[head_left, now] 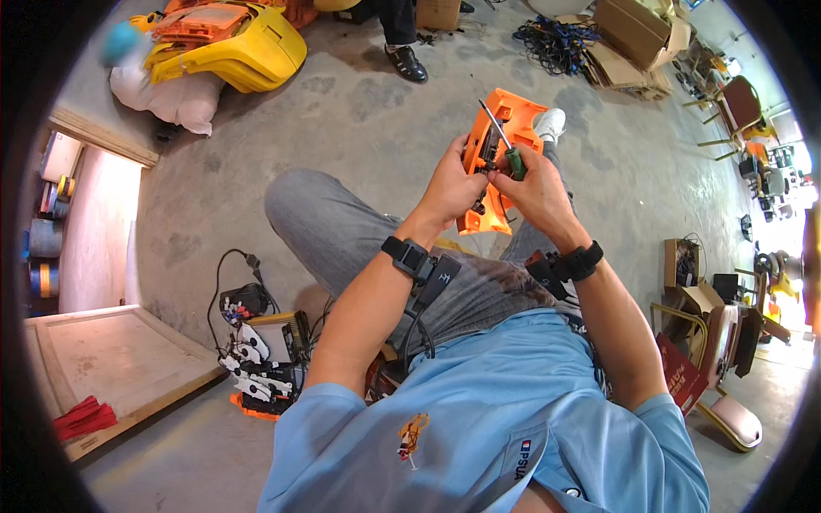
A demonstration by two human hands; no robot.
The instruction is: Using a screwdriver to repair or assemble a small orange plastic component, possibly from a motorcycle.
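Note:
An orange plastic housing (520,108) with a dark inner mechanism (490,145) is held upright-tilted over my legs. My left hand (451,186) is closed on its left side, with the thumb reaching in toward the mechanism. My right hand (539,190) is closed on the green handle of a screwdriver (515,162) at the right of the housing, fingers close to the mechanism. The metal shaft angles up and left across the part, away from my fingers.
Yellow and orange plastic parts (256,56) and another person's leg (398,30) are at the top. Tangled cables (547,47), cardboard boxes (631,34) and chairs (734,115) line the right. A wooden board (115,359) with red cloth (85,419) and black-white equipment (261,368) are at lower left.

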